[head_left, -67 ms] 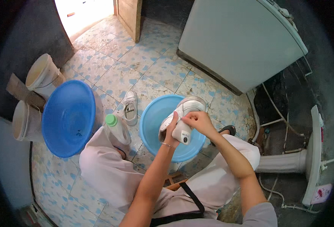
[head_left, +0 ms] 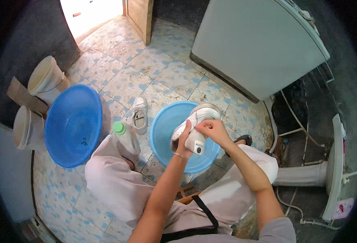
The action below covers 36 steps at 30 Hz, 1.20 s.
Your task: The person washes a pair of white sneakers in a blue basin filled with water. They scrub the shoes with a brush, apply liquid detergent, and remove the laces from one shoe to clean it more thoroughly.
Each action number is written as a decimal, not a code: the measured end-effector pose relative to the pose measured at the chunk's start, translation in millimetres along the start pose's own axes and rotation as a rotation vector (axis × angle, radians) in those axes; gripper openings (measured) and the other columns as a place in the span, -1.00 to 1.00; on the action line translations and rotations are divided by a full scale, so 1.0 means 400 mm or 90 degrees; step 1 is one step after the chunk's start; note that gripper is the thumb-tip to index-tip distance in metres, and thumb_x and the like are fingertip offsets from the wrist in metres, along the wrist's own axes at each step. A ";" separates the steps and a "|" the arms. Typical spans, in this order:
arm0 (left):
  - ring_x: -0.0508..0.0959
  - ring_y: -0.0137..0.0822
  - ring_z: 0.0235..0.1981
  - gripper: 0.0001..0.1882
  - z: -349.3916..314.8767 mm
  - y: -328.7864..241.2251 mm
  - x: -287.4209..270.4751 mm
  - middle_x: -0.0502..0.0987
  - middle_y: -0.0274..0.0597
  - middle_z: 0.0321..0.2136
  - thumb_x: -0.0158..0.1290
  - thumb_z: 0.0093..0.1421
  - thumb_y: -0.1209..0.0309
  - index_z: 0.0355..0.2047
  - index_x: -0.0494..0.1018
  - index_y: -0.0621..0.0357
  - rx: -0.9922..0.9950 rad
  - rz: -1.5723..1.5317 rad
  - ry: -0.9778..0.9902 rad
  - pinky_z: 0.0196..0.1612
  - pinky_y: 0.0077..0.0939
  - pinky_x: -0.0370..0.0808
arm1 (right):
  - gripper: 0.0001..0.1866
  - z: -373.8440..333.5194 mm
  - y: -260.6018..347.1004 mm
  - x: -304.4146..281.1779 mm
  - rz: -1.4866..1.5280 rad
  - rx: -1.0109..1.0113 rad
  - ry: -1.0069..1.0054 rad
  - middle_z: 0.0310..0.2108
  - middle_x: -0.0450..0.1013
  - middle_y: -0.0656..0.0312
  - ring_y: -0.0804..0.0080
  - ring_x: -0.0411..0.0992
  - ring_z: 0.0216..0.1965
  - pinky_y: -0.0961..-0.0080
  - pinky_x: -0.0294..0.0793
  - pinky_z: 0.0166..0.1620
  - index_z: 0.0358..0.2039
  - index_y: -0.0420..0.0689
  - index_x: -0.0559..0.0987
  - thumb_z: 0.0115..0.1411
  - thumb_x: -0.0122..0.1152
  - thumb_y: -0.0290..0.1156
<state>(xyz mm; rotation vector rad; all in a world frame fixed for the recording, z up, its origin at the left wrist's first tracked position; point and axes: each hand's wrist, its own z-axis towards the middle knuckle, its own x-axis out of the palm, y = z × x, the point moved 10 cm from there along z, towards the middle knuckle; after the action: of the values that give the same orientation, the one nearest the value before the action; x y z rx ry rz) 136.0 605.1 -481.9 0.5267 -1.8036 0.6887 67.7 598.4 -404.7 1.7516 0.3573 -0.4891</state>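
Over a light blue basin [head_left: 162, 150], my left hand [head_left: 182, 142] is wrapped round a white sneaker [head_left: 209, 111], its toe pointing away from me. The sneaker's tongue [head_left: 197, 146] is folded out toward me and bears a dark round mark. At the lacing beside the tongue, my right hand [head_left: 214, 130] is closed in a pinch; what its fingertips hold is too small to make out. Another white sneaker [head_left: 139, 115] stands on the floor left of the basin. Nearer my left knee is a whitish bottle [head_left: 126, 139] with a green cap.
A large dark blue basin [head_left: 73, 125] leans at the left, beside two white buckets [head_left: 45, 81]. A big white appliance [head_left: 255, 44] stands at the far right. A pedestal sink [head_left: 304, 173] with hoses is to my right. The wooden door [head_left: 140, 18] is open.
My right hand has shifted very slightly at the sneaker, and the folded-out tongue has turned a little. My left hand keeps its hold on the sneaker.
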 end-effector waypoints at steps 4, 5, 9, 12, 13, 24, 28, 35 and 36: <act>0.52 -0.22 -0.20 -0.45 0.025 -0.006 -0.001 0.46 -0.12 -0.16 -0.22 0.27 -0.01 0.06 0.25 0.18 0.030 -0.053 0.048 -0.17 -0.34 0.50 | -0.85 -0.013 0.008 0.003 0.288 0.015 -0.016 -0.54 0.47 0.35 0.68 0.34 -0.54 0.73 0.23 -0.49 -0.49 -0.17 0.57 0.09 0.21 -0.35; 0.48 -0.14 -0.11 -0.43 0.035 -0.005 -0.001 0.43 -0.07 -0.08 -0.25 0.28 -0.01 0.10 0.22 0.18 0.013 -0.091 0.134 -0.09 -0.26 0.47 | -0.87 -0.022 0.014 0.000 0.320 0.026 -0.020 -0.55 0.46 0.36 0.70 0.30 -0.56 0.75 0.21 -0.50 -0.49 -0.17 0.56 0.10 0.19 -0.38; 0.48 -0.07 -0.09 -0.40 0.038 0.010 0.016 0.40 0.01 -0.03 -0.20 0.25 -0.02 0.09 0.22 0.20 -0.050 -0.182 0.098 -0.06 -0.18 0.46 | -0.91 -0.046 -0.021 -0.050 0.541 0.025 -0.081 -0.57 0.41 0.40 0.77 0.15 -0.65 0.78 0.09 -0.56 -0.50 -0.14 0.49 0.11 0.16 -0.45; 0.48 -0.05 -0.09 -0.41 0.056 -0.004 0.000 0.41 0.02 -0.05 -0.19 0.25 -0.01 0.08 0.23 0.22 -0.050 -0.189 0.099 -0.04 -0.17 0.45 | -0.93 -0.072 -0.002 -0.089 0.622 0.007 -0.081 -0.58 0.38 0.42 0.78 0.07 -0.67 0.79 0.04 -0.59 -0.48 -0.13 0.45 0.13 0.13 -0.47; 0.49 -0.05 -0.11 -0.41 0.060 -0.016 -0.024 0.43 0.02 -0.06 -0.19 0.25 -0.01 0.08 0.24 0.24 -0.031 -0.158 0.070 -0.03 -0.19 0.45 | -0.94 -0.087 -0.002 -0.112 0.628 0.037 -0.124 -0.59 0.36 0.43 0.79 0.08 -0.68 0.81 0.03 -0.61 -0.44 -0.13 0.45 0.13 0.13 -0.46; 0.39 -0.01 0.01 -0.40 0.083 -0.088 -0.175 0.35 -0.01 0.03 -0.34 0.28 -0.03 0.12 0.21 0.16 0.033 -0.138 -0.001 0.05 -0.13 0.35 | -0.79 -0.166 0.063 -0.361 0.380 -0.017 -0.214 -0.71 0.18 0.53 0.80 -0.01 -0.70 0.73 -0.13 -0.62 -0.62 -0.03 0.38 0.08 0.19 -0.38; 0.37 0.01 0.04 -0.41 0.108 -0.049 -0.177 0.32 0.00 0.06 -0.36 0.30 -0.02 0.13 0.18 0.17 0.008 -0.168 0.044 0.07 -0.10 0.33 | -0.76 -0.158 0.138 -0.414 0.236 0.021 -0.197 -0.74 0.12 0.56 0.80 -0.03 -0.71 0.72 -0.14 -0.62 -0.68 -0.01 0.36 0.07 0.18 -0.38; 0.37 0.02 0.03 -0.38 0.114 -0.069 -0.242 0.32 0.02 0.06 -0.35 0.29 -0.03 0.15 0.16 0.19 0.035 -0.159 0.006 0.08 -0.07 0.31 | -0.76 -0.163 0.161 -0.563 0.158 0.053 -0.217 -0.74 0.12 0.56 0.81 -0.01 -0.72 0.75 -0.11 -0.64 -0.67 0.03 0.35 0.06 0.18 -0.32; 0.36 0.02 0.04 -0.38 0.113 -0.071 -0.249 0.32 0.02 0.06 -0.35 0.28 -0.03 0.15 0.17 0.19 0.036 -0.165 0.007 0.09 -0.07 0.31 | -0.76 -0.172 0.169 -0.598 0.154 0.045 -0.248 -0.74 0.12 0.56 0.81 0.00 -0.73 0.75 -0.10 -0.64 -0.66 0.04 0.35 0.06 0.18 -0.32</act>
<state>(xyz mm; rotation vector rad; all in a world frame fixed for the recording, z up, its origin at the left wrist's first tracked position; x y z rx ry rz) 155.2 556.0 -581.9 0.7781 -1.6718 0.5624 -96.7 654.7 -214.3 1.6936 -0.1473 -0.6568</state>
